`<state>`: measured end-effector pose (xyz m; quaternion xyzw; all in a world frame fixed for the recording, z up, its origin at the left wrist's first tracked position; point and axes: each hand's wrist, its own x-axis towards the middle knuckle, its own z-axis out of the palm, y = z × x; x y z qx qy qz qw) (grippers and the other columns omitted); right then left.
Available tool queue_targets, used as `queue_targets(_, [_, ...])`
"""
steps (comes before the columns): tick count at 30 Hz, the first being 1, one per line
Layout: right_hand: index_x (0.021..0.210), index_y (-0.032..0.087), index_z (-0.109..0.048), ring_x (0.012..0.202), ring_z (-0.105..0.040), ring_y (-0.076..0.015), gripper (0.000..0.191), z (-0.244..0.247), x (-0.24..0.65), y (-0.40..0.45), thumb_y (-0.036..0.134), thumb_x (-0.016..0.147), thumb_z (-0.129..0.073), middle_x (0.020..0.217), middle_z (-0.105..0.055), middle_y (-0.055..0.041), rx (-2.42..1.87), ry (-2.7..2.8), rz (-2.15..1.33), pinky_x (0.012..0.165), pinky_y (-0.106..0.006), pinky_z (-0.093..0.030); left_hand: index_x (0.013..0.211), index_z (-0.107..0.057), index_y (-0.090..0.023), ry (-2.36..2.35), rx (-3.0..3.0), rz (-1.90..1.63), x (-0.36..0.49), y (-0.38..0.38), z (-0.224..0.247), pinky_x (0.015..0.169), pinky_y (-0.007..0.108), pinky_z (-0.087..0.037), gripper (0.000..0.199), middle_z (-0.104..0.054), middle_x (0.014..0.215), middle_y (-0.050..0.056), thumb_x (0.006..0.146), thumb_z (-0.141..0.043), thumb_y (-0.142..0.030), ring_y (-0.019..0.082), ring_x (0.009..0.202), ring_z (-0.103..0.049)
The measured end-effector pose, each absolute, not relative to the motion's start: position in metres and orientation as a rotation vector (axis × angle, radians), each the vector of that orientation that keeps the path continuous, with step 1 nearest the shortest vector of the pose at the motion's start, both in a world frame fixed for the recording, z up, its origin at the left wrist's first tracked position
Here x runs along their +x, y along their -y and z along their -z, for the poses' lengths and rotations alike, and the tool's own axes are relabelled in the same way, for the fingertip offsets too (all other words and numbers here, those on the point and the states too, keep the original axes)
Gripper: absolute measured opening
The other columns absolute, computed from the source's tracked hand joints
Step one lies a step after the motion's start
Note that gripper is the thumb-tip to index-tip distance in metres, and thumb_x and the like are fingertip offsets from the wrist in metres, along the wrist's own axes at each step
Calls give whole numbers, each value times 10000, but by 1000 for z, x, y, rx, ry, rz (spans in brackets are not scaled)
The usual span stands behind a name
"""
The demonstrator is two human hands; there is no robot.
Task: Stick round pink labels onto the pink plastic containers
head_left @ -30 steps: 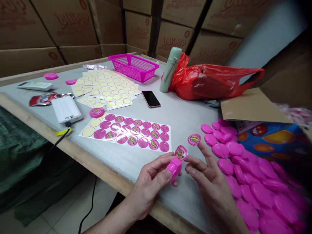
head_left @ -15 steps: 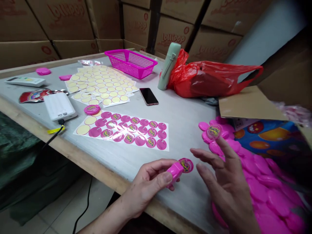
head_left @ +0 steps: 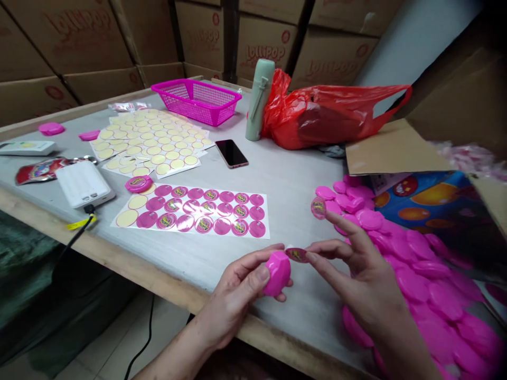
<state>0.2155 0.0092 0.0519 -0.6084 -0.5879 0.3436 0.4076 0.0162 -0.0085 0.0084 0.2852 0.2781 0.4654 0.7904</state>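
My left hand [head_left: 237, 290] grips a round pink plastic case [head_left: 279, 274] between thumb and fingers, above the table's front edge. A round printed sticker [head_left: 295, 255] spans the gap between the left index fingertip and my right hand [head_left: 370, 277], whose thumb and a finger pinch its right edge. Stuck to the raised right index fingertip is a second round sticker [head_left: 318, 208]. The sticker sheet [head_left: 263, 200] lies flat behind the left hand, with pink and printed circles and a few bare yellowish spots. One labelled pink case [head_left: 138, 183] rests at its left corner.
A heap of pink cases [head_left: 412, 285] spills from an open carton [head_left: 396, 148] at right. Farther back are a phone [head_left: 232, 153], used sticker sheets [head_left: 150, 142], a pink basket [head_left: 194, 103], a green flask [head_left: 260, 100] and a red bag [head_left: 317, 119]. A white power bank [head_left: 85, 183] lies left.
My right hand has moved in to the left and closed its thumb and a finger on the sticker at the left fingertip. The pink case has turned its broad side toward me.
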Motion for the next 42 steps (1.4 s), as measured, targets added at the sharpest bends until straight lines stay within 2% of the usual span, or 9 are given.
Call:
queue_targets(3, [1416,375,-482,840,-705,-194,722,-56,215,-12,387,784,-830,811,-740,48,-1485,1218,-1076,891,-378,-504,1227,-704,-150,-589,497,-1020,18,6,-7,821,291,-567,365,-731,1066,130,936,-644,-362,210,951,-699])
queue_targets(6, [1406,338,-490,740,-686,-150,751,-57,211,-12,346,754,-864,782,-736,51,-1369,972,-1456,774,-301,-516,1162,-718,-122,-534,325,-1016,20,2,-5,890,319,-575,290,-727,1109,137,959,-616,-302,203,984,-702])
queue_targets(10, [1446,283,-453,795,-712,-157,801,-50,200,-9,311,761,-869,832,-780,10,-1299,840,-1715,855,-313,-510,1096,-724,-85,-433,183,-1017,20,-2,-5,958,345,-568,233,-730,1093,145,948,-631,-240,188,1003,-699])
queue_targets(22, [1438,260,-444,772,-717,-187,830,-41,191,-7,348,737,-878,807,-786,11,-1331,892,-1574,876,-377,-521,1151,-695,-70,-443,196,-1011,21,-1,-5,981,337,-552,266,-716,1158,162,937,-649,-220,196,1041,-693])
queue_targets(32, [1406,241,-472,738,-711,-169,824,-42,186,-8,324,708,-902,762,-772,12,-1331,851,-1549,792,-318,-527,1219,-663,-79,-479,241,-1007,22,0,-5,968,336,-554,310,-704,1189,171,946,-636,-223,198,1049,-688])
queue_targets(39, [1407,229,-462,738,-729,-197,846,-43,182,-7,364,698,-903,775,-785,-7,-1326,862,-1509,793,-344,-549,1207,-680,-93,-492,243,-1002,22,1,-6,945,322,-563,313,-712,1177,157,933,-658,-243,187,1020,-695])
queue_targets(42, [1394,238,-466,720,-719,-180,834,-42,182,-8,351,694,-904,755,-778,10,-1328,861,-1485,781,-326,-549,1182,-692,-99,-502,241,-999,22,1,-6,931,324,-568,305,-721,1143,144,920,-678,-255,188,1003,-698])
